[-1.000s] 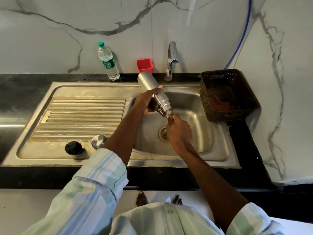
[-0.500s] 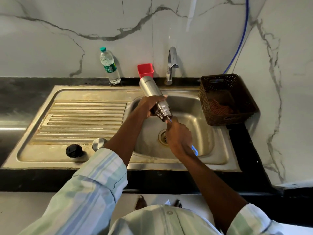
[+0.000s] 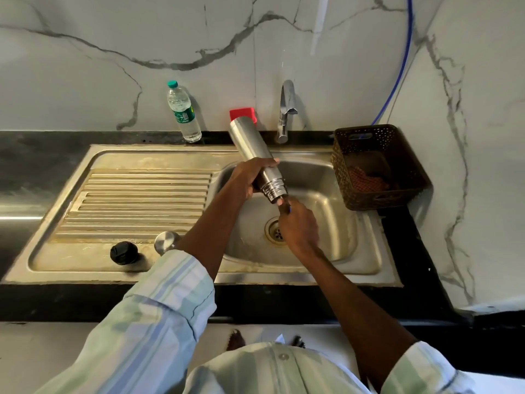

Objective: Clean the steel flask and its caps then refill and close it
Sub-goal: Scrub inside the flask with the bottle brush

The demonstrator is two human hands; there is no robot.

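**Steel flask held mouth-down over the sink basin**

Steel flask [image 3: 252, 149] is in my left hand [image 3: 247, 177], tilted with its base up toward the wall and its threaded neck pointing down over the basin. My left hand is wrapped tight around the lower body just above the neck rings. My right hand [image 3: 298, 226] is closed just below the mouth, fingertips at the opening; a small blue sliver [image 3: 289, 209] shows at the knuckles, and I cannot tell what it is gripping.

Both caps lie apart from the flask on the near edge of the draining board: the black cap [image 3: 124, 252] to the left, the steel cap [image 3: 166, 242] just beside it to the right, partly hidden by my left sleeve [image 3: 170, 294].

Sink [image 3: 366, 251] is stainless, drain [image 3: 275, 231] partly covered by my right hand. Ribbed draining board [image 3: 142, 200] shows yellowish staining. Tap [image 3: 286, 109] stands behind the basin; no stream visible. A red container [image 3: 243, 112] sits behind the flask's base, against the wall. A plastic water bottle [image 3: 183, 112] with a green cap stands upright to its left. A brown perforated basket [image 3: 377, 163] rests on the dark counter [image 3: 34, 157] right of the basin, with a reddish scrubber [image 3: 366, 182] inside.
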